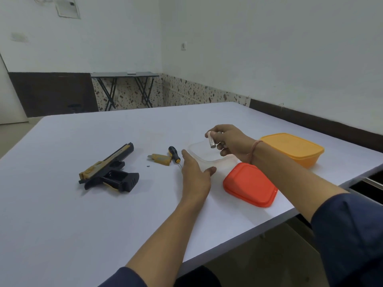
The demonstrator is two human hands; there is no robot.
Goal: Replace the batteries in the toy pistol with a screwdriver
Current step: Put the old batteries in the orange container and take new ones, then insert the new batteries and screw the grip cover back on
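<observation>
The black and yellow toy pistol (109, 170) lies on its side on the white table (83, 204), its grip compartment uncovered. A yellow battery cover (160, 159) and a tiny screw (148, 166) lie to its right. The black and yellow screwdriver (174, 154) rests beside the cover. My right hand (228, 141) pinches silver batteries (211, 139) above a clear plastic container (207, 155). My left hand (194, 175) lies flat with straight fingers against the container's near left rim.
An orange-red lid (249, 184) lies upside down near the table's right edge. A closed yellow container (294, 149) stands behind it at the far right. A folding table (124, 88) stands by the far wall.
</observation>
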